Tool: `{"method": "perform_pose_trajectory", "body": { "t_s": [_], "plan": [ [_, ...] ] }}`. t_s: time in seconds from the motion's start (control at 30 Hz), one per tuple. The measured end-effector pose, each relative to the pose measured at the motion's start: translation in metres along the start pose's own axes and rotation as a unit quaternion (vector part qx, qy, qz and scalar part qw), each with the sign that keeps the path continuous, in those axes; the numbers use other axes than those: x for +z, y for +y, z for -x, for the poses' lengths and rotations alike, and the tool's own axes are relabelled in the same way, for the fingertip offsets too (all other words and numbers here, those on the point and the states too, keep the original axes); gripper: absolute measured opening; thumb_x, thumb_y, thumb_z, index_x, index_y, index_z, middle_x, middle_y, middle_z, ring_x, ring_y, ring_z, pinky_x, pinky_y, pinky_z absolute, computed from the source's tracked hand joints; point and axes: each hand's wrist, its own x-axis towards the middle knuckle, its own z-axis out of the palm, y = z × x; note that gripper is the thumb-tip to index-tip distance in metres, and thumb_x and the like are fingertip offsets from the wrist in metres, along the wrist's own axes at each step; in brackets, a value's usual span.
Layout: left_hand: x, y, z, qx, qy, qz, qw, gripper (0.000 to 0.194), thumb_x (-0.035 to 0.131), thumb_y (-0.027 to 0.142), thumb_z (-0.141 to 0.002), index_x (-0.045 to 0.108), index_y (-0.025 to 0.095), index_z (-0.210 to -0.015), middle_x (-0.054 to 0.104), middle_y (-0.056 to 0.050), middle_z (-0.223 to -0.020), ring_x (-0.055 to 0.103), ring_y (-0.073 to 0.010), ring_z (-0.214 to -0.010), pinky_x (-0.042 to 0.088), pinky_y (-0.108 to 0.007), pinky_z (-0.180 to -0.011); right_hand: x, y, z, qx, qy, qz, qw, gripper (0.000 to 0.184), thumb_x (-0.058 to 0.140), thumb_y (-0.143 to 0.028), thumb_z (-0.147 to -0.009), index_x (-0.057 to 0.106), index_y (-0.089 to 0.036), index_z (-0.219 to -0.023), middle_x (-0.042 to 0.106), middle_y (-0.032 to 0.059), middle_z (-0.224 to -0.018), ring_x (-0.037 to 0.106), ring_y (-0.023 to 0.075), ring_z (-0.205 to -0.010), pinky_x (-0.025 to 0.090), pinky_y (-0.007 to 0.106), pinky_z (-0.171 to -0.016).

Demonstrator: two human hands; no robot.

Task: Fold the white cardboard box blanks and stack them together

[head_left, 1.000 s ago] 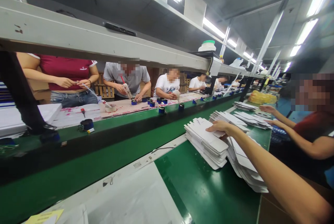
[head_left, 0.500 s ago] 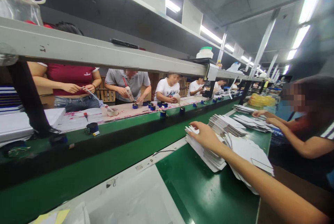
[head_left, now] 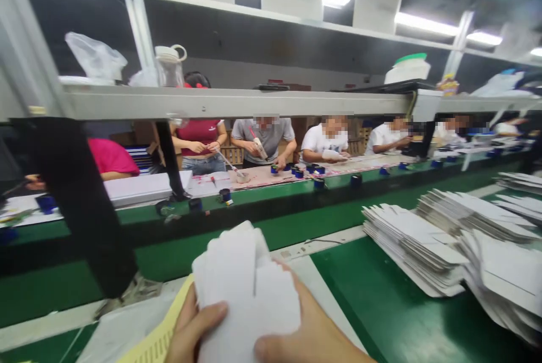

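Observation:
Both my hands hold a small bundle of flat white die-cut cardboard blanks (head_left: pixel 245 284) close to the camera, at the bottom middle. My left hand (head_left: pixel 190 329) grips its lower left edge with the thumb across the front. My right hand (head_left: pixel 313 335) clasps its right side, thumb on the face. Behind the bundle lies a yellow sheet (head_left: pixel 156 340). Several stacks of the same white blanks (head_left: pixel 415 244) lie on the green table (head_left: pixel 364 306) to the right.
A green conveyor belt (head_left: pixel 296 222) runs across in front of me, with a black post (head_left: pixel 80 205) at left. Several other people work at the far side with glue guns and small blue parts (head_left: pixel 317 182). A shelf overhead carries jugs and bags.
My right hand has left the stacks at right and come back to me with a bundle of blanks; my left hand now holds it too. My view has swung left.

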Motion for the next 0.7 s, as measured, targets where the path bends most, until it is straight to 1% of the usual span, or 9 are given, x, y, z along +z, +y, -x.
{"method": "perform_pose_trajectory", "body": {
  "t_s": [0.03,0.07,0.17,0.27,0.33,0.4,0.53,0.6,0.7],
  "plan": [
    [0.005,0.004,0.0,0.027,-0.031,0.01,0.999,0.08,0.078,0.035,-0.055,0.052,0.034,-0.131,0.07,0.001,-0.119,0.063,-0.0358,-0.111,0.055,-0.037,-0.082,0.0,-0.007,-0.002,-0.021,0.03,0.006,0.999,0.096,0.085,-0.027,-0.051,0.037,-0.024,-0.135,0.065,0.0078,-0.122,0.062,0.0291,-0.108,0.051,0.04,-0.09],
    [0.009,0.007,-0.001,0.068,-0.065,0.005,0.996,0.086,0.077,0.036,-0.055,0.047,0.033,-0.136,0.068,0.002,-0.122,0.06,-0.0348,-0.115,0.054,-0.035,-0.085,-0.002,-0.013,-0.002,-0.035,0.055,0.022,0.998,0.097,0.083,-0.029,-0.053,0.034,-0.023,-0.136,0.064,0.0089,-0.124,0.062,0.029,-0.107,0.052,0.04,-0.089],
    [0.022,0.006,-0.004,0.164,-0.153,-0.031,0.974,0.094,0.074,0.044,-0.066,0.029,0.026,-0.147,0.062,-0.003,-0.132,0.055,-0.0307,-0.122,0.048,-0.032,-0.094,-0.017,-0.022,0.001,-0.057,0.072,0.099,0.991,0.101,0.081,-0.03,-0.058,0.025,-0.026,-0.142,0.057,0.0101,-0.133,0.063,0.0283,-0.107,0.052,0.041,-0.088],
    [0.028,-0.009,-0.007,0.161,-0.235,-0.015,0.958,0.107,0.075,0.045,-0.069,0.011,0.02,-0.151,0.057,-0.011,-0.138,0.052,-0.0306,-0.125,0.04,-0.037,-0.104,-0.033,-0.013,0.007,-0.091,0.068,0.14,0.984,0.101,0.08,-0.027,-0.059,0.026,-0.029,-0.143,0.052,0.0094,-0.139,0.059,0.029,-0.117,0.05,0.042,-0.095],
    [0.032,-0.023,-0.007,0.158,-0.274,0.016,0.948,0.115,0.079,0.043,-0.066,0.006,0.019,-0.151,0.055,-0.014,-0.14,0.051,-0.0319,-0.127,0.037,-0.04,-0.106,-0.035,0.0,0.009,-0.123,0.121,0.149,0.974,0.097,0.081,-0.03,-0.057,0.032,-0.027,-0.14,0.055,0.0101,-0.136,0.058,0.03,-0.119,0.046,0.042,-0.099],
    [0.037,-0.036,-0.008,0.176,-0.276,0.023,0.944,0.114,0.083,0.041,-0.061,0.014,0.018,-0.149,0.057,-0.015,-0.136,0.054,-0.0328,-0.124,0.041,-0.04,-0.104,-0.031,0.015,0.01,-0.151,0.185,0.142,0.961,0.09,0.08,-0.038,-0.057,0.036,-0.025,-0.135,0.058,0.0116,-0.131,0.059,0.0308,-0.116,0.046,0.042,-0.099],
    [0.045,-0.048,-0.014,0.208,-0.227,-0.018,0.951,0.08,0.085,0.041,-0.058,0.047,0.016,-0.123,0.068,-0.013,-0.116,0.064,-0.0313,-0.106,0.05,-0.037,-0.091,-0.021,0.031,0.006,-0.194,0.263,0.123,0.937,0.086,0.076,-0.043,-0.063,0.033,-0.024,-0.135,0.056,0.0123,-0.131,0.058,0.0285,-0.117,0.046,0.039,-0.099],
    [0.045,-0.047,-0.017,0.211,-0.216,-0.027,0.953,0.073,0.084,0.043,-0.059,0.049,0.016,-0.119,0.069,-0.013,-0.112,0.065,-0.0307,-0.103,0.051,-0.037,-0.089,-0.022,0.032,0.006,-0.206,0.25,0.101,0.941,0.094,0.078,-0.045,-0.061,0.029,-0.025,-0.139,0.056,0.0109,-0.131,0.058,0.0275,-0.117,0.047,0.038,-0.098],
    [0.039,-0.04,-0.019,0.229,-0.195,-0.051,0.952,0.088,0.083,0.045,-0.06,0.04,0.016,-0.132,0.065,-0.014,-0.121,0.062,-0.0307,-0.11,0.047,-0.037,-0.093,-0.031,0.032,0.01,-0.216,0.221,0.064,0.949,0.104,0.081,-0.056,-0.056,0.03,-0.027,-0.141,0.056,0.0097,-0.132,0.057,0.028,-0.119,0.048,0.035,-0.097]
  ]
}}
